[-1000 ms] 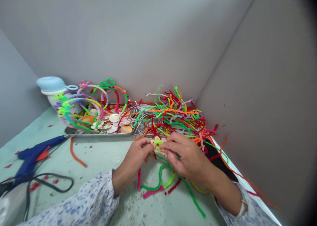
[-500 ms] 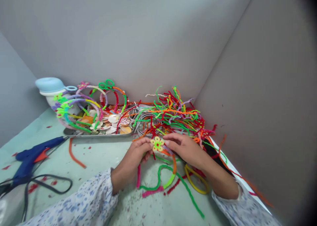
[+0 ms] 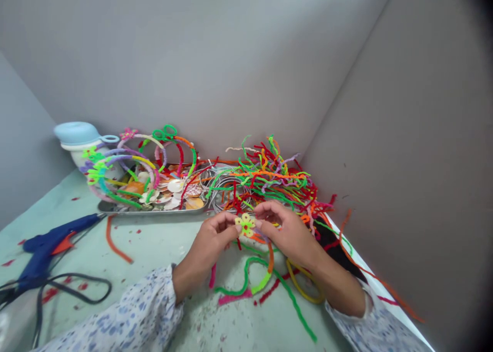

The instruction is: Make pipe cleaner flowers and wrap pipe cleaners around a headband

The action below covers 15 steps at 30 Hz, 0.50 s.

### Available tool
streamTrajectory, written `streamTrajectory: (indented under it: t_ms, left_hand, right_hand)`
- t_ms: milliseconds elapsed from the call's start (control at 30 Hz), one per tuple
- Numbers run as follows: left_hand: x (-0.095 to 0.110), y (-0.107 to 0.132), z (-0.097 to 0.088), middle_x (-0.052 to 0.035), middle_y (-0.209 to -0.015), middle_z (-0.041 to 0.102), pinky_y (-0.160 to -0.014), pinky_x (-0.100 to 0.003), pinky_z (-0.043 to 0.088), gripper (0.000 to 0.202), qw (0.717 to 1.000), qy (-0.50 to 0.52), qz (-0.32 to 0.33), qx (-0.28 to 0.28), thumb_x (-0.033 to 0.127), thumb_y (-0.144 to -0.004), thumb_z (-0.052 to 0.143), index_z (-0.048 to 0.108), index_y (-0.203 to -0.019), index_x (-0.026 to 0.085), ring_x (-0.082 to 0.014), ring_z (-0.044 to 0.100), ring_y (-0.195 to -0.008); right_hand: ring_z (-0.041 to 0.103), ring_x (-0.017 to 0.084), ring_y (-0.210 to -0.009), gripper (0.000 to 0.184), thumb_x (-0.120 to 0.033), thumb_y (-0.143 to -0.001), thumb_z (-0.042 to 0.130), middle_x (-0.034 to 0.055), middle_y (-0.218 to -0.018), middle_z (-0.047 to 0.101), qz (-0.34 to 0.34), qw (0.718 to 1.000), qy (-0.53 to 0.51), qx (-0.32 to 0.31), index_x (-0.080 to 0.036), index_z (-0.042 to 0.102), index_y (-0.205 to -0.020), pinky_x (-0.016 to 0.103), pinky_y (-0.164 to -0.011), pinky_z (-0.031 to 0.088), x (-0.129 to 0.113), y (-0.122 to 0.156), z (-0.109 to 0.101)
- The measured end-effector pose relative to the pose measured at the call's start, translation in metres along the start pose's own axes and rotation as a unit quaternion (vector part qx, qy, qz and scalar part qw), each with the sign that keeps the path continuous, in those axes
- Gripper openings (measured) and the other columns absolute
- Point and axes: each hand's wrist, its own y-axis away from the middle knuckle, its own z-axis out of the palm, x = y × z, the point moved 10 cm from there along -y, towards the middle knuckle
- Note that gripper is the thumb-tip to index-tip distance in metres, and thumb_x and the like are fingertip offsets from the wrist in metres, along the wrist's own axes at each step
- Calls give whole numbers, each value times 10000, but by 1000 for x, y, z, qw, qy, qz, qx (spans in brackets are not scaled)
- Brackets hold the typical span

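Observation:
Between my two hands is a yellow pipe-cleaner flower (image 3: 245, 225) with a red and green centre. My left hand (image 3: 215, 239) pinches its left petals between thumb and fingers. From the other side, my right hand (image 3: 285, 228) has thumb and fingertips closed at the flower's right petals. Joined to the flower, a hoop wrapped in pipe cleaner (image 3: 262, 284) in orange, lime and pink hangs down toward me; part of it is hidden by my hands. Beneath lie a loose green pipe cleaner (image 3: 296, 303) and a yellow pipe-cleaner loop (image 3: 304, 285).
A metal tray (image 3: 154, 212) holds shells, with several wrapped hoops (image 3: 127, 156) standing in it. Behind my hands lie wire hoops (image 3: 219, 198) and a pipe-cleaner heap (image 3: 277, 177). At left are a blue glue gun (image 3: 50, 244), its cord, and a bottle with a blue cap (image 3: 79, 132).
My left thumb has shifted up onto the flower's left edge, and my right fingers have lifted slightly. The flower stays in nearly the same place.

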Motion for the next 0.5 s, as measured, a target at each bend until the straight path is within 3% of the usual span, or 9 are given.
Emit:
streamTrajectory:
  t_ms: [67,167,333,500]
  left_hand:
    - [1,0,1,58,-612,458,-474,-184,261,85,1000,-3,6,0,245,-796,603,585,-810,163,-57,336,-507]
    - [2,0,2,64,-600,444,-470,-178,253,100,1000,-1,11,3,259,-790,618,583,-791,165,-51,321,-496]
    - [2,1,2,56,-619,489,-477,-177,272,97,1000,-9,18,4,259,-783,628,609,-804,166,-54,339,-497]
    - [11,5,7,33,-696,550,-592,-193,370,89,999,-31,44,-2,249,-778,627,608,-803,166,-92,469,-623]
  right_hand:
    - [576,185,-909,114,-158,-791,582,37,-940,593,-73,995,60,34,-208,595,-892,330,-820,462,-18,4,-5]
    - [559,184,-946,134,-93,-778,568,46,-955,564,-149,982,110,35,-201,596,-851,332,-860,448,-36,11,0]
    - [565,186,-945,166,-71,-767,560,72,-1003,557,-193,967,162,41,-184,605,-880,326,-846,468,-45,18,4]
    - [564,211,-990,151,-97,-795,539,95,-1056,571,-209,950,227,41,-170,610,-906,353,-875,468,-51,22,7]
